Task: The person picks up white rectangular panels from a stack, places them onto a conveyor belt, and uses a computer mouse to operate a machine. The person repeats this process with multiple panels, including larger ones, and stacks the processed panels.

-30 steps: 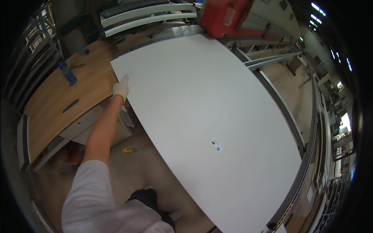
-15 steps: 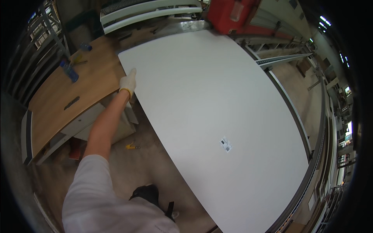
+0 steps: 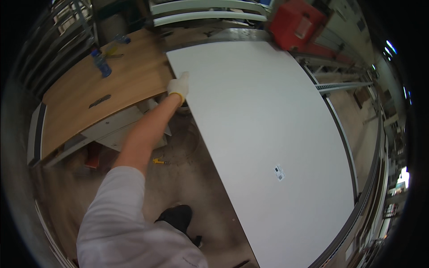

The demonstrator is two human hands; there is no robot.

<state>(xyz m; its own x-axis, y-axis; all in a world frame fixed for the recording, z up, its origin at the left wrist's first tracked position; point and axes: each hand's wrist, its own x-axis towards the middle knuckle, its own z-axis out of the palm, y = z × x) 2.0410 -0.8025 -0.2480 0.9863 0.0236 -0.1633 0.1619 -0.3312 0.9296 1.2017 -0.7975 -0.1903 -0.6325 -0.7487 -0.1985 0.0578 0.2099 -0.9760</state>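
Note:
A large flat white panel [image 3: 259, 120] spans the middle of the view, with a small printed label [image 3: 279, 172] on its face. My left hand [image 3: 178, 87], in a whitish work glove with a yellow cuff, grips the panel's left edge near its far corner. The thumb lies on top, while the other fingers are mostly hidden around the edge. My right hand is out of view.
Left of the panel is a wood-toned tabletop [image 3: 120, 76] bearing a blue-tinted bottle [image 3: 102, 63] and a dark flat piece [image 3: 99, 101]. A red machine housing [image 3: 297, 26] stands beyond the panel's far end. Metal rails [image 3: 342, 129] run along its right side. A yellow tool [image 3: 160, 161] lies on the floor.
The whole view has turned, so panel, tabletop and red housing appear farther right. My left hand keeps its grip near the same corner of the panel.

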